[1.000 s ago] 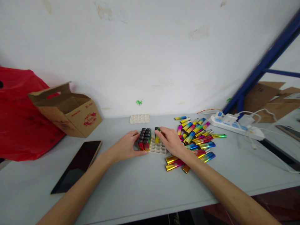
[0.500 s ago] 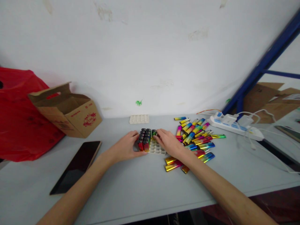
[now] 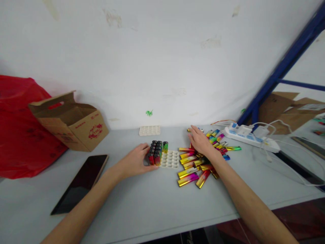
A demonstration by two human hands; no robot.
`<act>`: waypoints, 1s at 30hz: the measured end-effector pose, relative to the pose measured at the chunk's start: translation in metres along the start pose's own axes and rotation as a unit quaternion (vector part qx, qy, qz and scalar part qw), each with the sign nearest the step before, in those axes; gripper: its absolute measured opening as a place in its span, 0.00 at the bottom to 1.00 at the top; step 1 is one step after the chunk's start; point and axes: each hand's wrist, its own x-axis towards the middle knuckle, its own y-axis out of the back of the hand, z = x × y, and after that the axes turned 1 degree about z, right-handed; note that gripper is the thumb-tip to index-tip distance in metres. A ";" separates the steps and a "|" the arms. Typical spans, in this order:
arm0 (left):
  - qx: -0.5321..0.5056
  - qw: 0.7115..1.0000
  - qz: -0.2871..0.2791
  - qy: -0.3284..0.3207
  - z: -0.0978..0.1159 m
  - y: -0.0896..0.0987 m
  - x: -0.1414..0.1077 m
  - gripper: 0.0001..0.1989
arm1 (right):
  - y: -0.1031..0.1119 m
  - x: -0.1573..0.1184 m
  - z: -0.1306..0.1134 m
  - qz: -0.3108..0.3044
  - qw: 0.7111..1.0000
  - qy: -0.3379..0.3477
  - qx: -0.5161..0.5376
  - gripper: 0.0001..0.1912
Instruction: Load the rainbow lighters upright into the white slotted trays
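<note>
Lighters (image 3: 157,158), shiny, multicoloured, left hand (image 3: 136,160) holding the upright cluster, right hand (image 3: 202,141), grip unclear

- Lit softly, brightest on the middle of the white wall (image 3: 152,67), greyer toward top corners.
- Glinting in small highlights on the metallic lighters (image 3: 187,179).
- Shadowed only faintly on the grey tabletop (image 3: 142,203), nearly black beneath its front edge.
- Stretched toward the side edges, wide-angle fashion.
- Soft in fine detail, smudging small print on the cardboard box (image 3: 88,134).
</note>
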 end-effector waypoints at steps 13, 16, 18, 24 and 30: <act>0.024 1.000 -0.006 0.016 0.004 0.002 0.001 0.24 | 0.004 0.013 0.008 -0.076 0.993 0.025 -0.086 0.25; 0.021 1.000 0.002 0.012 0.003 0.001 0.000 0.24 | 0.006 0.014 0.005 -0.091 0.992 0.051 -0.078 0.21; 0.018 1.000 0.007 0.005 0.001 0.001 0.000 0.23 | 0.009 0.012 0.000 -0.084 0.993 0.041 -0.076 0.17; 0.008 1.000 0.002 0.013 0.000 0.000 0.000 0.25 | 0.017 0.000 -0.018 -0.070 0.995 0.041 -0.057 0.10; 0.000 1.000 -0.008 0.027 0.003 0.001 0.001 0.23 | 0.020 -0.002 -0.041 0.038 0.995 0.026 0.092 0.15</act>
